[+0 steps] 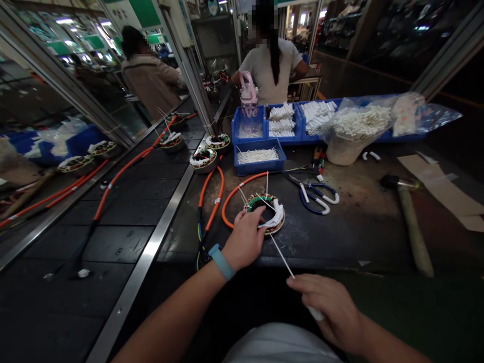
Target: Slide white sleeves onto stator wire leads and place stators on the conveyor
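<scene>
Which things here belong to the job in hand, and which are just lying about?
Likely in the job:
wound ring, left hand on it
white strand, in right hand
perhaps scissors

Apparently lying about:
mallet
cardboard
pink-handled bottle

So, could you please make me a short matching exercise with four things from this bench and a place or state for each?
Column one
1. Wire-wound stator
2. Thin white strand
3. Scissors
4. Hammer

Column two
A. Farthest right of the four, near the brown cardboard
B. In the grip of the right hand, stretching toward the ring
C. Ring-shaped, held at its near-left rim by the left hand
D. Lying on the bench, dark blue handles partly covered in white

Pairs: 1-C, 2-B, 3-D, 4-A
</scene>
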`<state>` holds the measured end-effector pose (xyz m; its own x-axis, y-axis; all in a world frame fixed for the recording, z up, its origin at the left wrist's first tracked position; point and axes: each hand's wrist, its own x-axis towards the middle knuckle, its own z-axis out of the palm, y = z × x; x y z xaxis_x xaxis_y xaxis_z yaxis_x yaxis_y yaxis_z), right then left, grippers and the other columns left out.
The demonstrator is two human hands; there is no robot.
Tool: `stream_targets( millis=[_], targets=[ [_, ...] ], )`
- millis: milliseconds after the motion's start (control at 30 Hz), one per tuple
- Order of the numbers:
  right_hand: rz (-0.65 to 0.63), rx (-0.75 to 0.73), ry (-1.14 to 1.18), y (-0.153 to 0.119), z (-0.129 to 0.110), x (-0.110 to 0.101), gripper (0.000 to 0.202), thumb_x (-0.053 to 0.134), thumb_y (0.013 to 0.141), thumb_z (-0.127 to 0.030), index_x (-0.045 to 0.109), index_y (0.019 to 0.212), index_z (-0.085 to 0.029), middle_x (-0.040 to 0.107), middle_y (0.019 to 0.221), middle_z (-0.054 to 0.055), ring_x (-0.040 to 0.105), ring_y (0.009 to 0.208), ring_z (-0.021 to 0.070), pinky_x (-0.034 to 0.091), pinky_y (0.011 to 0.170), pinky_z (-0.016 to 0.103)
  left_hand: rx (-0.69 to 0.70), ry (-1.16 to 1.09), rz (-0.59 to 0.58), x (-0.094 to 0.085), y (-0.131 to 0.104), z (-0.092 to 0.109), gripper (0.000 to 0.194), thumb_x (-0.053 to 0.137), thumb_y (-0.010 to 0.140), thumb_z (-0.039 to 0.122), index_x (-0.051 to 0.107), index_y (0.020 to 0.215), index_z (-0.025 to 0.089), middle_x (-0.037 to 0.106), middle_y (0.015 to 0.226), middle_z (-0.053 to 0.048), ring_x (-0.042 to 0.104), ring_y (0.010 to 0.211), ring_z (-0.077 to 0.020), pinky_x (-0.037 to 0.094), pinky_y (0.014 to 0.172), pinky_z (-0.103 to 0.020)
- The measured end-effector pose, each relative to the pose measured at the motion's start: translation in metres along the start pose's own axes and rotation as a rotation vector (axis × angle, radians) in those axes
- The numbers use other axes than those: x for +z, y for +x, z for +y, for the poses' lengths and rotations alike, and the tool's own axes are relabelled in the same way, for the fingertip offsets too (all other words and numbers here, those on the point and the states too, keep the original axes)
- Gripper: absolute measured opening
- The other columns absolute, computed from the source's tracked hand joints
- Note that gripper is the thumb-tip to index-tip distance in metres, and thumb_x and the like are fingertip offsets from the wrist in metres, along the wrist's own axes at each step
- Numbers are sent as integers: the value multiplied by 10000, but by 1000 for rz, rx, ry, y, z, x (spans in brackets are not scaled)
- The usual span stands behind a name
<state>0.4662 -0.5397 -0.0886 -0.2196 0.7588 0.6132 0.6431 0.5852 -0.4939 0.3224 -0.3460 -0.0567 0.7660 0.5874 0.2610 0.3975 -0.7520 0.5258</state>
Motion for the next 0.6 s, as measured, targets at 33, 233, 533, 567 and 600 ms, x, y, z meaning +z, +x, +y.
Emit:
stream_targets(
  millis=[33, 233, 533, 567, 600],
  targets=[
    [8, -1, 10, 4, 3, 3, 330, 389, 812, -63, 443, 1114, -184, 598, 1190, 119, 540, 1138, 180, 477, 929, 338, 11, 34, -10, 1, 0, 1, 447, 464, 838, 127, 381, 1276, 163, 621, 1037, -79, 554, 1001, -208, 266, 1034, -488],
    [121, 272, 132, 52, 38, 29, 232, 410, 818, -76, 518, 976, -207, 615, 1122, 91, 579, 1050, 173, 484, 876, 320, -40, -131, 101, 2, 0, 2, 582, 544, 783, 103, 355, 1326, 195, 669, 961, -44, 582, 983, -198, 321, 1007, -471],
    [239, 659, 647, 59, 50, 37, 167, 605, 784, -218, 528, 933, -217, 622, 956, 35, 605, 907, 161, 481, 846, 315, 260, 13, 285, 11, -8, -9, 283, 507, 801, 75, 666, 975, 232, 691, 928, -33, 574, 950, -185, 374, 978, -469],
    [223, 656, 640, 57, 49, 36, 171, 602, 786, -213, 528, 940, -217, 621, 966, 37, 603, 917, 160, 477, 854, 316, 277, 30, 292, 11, -8, -10, 290, 506, 800, 74, 664, 985, 231, 693, 929, -33, 570, 953, -186, 376, 978, -469],
    [212, 653, 626, 56, 48, 35, 172, 598, 787, -210, 527, 944, -215, 621, 971, 39, 601, 923, 161, 475, 856, 317, 291, 42, 299, 11, -8, -10, 295, 504, 800, 74, 663, 992, 232, 695, 928, -31, 567, 951, -186, 377, 977, -469]
  ],
)
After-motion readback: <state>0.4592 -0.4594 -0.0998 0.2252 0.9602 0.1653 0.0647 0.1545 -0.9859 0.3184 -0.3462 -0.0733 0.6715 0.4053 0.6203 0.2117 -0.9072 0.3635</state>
